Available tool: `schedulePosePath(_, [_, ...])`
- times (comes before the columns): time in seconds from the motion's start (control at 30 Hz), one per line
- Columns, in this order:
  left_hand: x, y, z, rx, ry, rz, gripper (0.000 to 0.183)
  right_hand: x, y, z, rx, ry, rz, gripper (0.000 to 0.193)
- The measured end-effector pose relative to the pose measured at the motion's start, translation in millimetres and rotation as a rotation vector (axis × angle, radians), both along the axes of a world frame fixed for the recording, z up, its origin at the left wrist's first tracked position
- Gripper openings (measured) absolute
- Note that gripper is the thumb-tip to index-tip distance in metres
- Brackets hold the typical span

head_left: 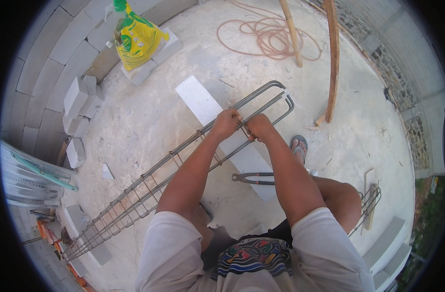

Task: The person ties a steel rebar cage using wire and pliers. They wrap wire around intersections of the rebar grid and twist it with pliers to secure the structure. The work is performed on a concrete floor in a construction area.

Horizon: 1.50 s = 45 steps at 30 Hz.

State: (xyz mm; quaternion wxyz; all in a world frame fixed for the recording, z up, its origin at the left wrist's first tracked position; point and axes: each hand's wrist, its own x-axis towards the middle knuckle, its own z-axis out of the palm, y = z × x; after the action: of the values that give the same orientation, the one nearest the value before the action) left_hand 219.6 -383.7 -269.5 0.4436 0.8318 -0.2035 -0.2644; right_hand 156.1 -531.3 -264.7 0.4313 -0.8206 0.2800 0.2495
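Observation:
A long rebar cage (146, 184) of dark rods with square stirrups runs from the lower left to the middle. Its near end has rods bent into hooks. Close to that end, my left hand (226, 124) is closed on the upper rod. Just right of it, my right hand (260, 128) has its fingers pinched together at a stirrup; what lies between them is too small to make out. Under the cage is a pale, flat block (199, 100). Pincers (254, 178) with dark handles lie across this block, partly behind my right forearm.
A yellow and green sack (137, 41) rests on blocks at the upper left. Coiled hose (261, 36), a bamboo pole (292, 34) and a wooden post (332, 63) are at the far right. Broken blocks (76, 100) line the left wall; more blocks (385, 246) lie lower right.

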Motion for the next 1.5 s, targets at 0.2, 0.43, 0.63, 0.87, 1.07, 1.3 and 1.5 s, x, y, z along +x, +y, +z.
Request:
schedulePosePath(0.2, [-0.3,0.5,0.9,-0.004,-0.004,-0.015,0.025,-4.6,-3.7,-9.1,-0.094,-0.104,0.124,0.024])
schedulePosePath(0.43, [1.6,7.3,0.4,-0.04,0.1,0.011,0.026,-16.0,-10.7,6.0,0.434,-0.059,-0.226,0.012])
schedulePosePath(0.63, [-3.3,3.4,12.0,-0.024,0.115,0.023,0.027,-16.7,-13.0,1.6,0.451,-0.094,-0.199,0.011])
schedulePosePath(0.87, [-3.4,9.3,7.1,-0.031,0.067,-0.057,0.024,-11.8,-6.7,4.9,0.413,-0.039,-0.172,0.015])
schedulePosePath(1.07, [-13.0,13.8,2.3,-0.041,-0.115,-0.181,0.019,-16.0,-7.9,2.0,0.334,-0.103,-0.141,0.024])
schedulePosePath(1.3, [-23.9,20.0,-4.5,-0.184,-0.2,-0.153,0.015,-11.9,-14.5,-0.6,0.506,-0.042,-0.26,0.023])
schedulePosePath(1.5, [-19.5,25.3,-17.7,-0.255,-0.252,-0.193,0.017,-7.1,-14.3,2.3,0.473,0.003,-0.245,0.025])
